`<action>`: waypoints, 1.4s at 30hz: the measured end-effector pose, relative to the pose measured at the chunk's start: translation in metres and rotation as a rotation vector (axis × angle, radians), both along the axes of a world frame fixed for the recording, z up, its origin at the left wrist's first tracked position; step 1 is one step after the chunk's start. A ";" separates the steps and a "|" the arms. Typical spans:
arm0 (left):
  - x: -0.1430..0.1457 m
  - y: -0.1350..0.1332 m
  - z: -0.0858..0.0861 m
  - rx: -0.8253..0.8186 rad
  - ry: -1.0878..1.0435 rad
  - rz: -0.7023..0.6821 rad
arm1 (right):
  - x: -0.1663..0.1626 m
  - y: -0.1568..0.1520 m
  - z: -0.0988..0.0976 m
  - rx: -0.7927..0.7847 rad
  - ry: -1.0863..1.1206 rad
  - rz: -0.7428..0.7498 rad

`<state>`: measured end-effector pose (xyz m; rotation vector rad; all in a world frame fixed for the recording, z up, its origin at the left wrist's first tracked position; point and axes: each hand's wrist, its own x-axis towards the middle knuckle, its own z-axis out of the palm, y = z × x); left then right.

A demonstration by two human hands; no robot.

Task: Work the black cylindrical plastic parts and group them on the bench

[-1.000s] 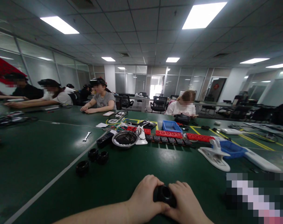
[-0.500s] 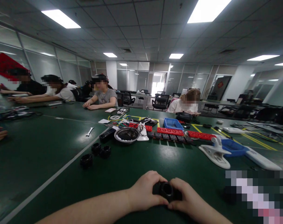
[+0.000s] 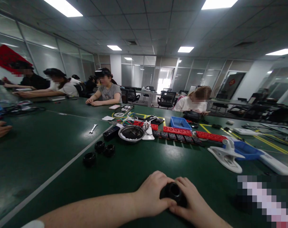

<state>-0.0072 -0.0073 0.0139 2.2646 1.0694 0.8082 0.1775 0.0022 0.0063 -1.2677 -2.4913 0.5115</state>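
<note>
Low over the near part of the green table, both hands are closed around a black part with a round hole. My left hand grips it from the left, fingers over the far side and thumb on the near side. My right hand wraps the right side, its thumb close to the left thumb. The fingers hide much of the part. Away to the left lie three loose black rings, apart from the hands.
Beyond the rings are a wrench and a metal bowl. Red socket strips, blue bins and a white clamp base lie farther back and right. Another person's hand is at the left edge; other people sit around.
The view has shifted slightly, so most table items appear a little farther right. Both hands still hold the black part, its hole now tilted slightly differently.
</note>
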 end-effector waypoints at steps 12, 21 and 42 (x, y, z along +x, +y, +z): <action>0.004 -0.002 -0.004 -0.076 -0.004 0.078 | -0.002 -0.002 -0.004 -0.004 -0.064 -0.098; -0.006 0.002 0.001 -0.012 0.032 -0.094 | 0.005 -0.002 0.010 -0.197 0.052 0.083; -0.002 0.001 -0.003 -0.044 -0.025 -0.078 | 0.009 0.001 0.011 -0.274 0.165 0.092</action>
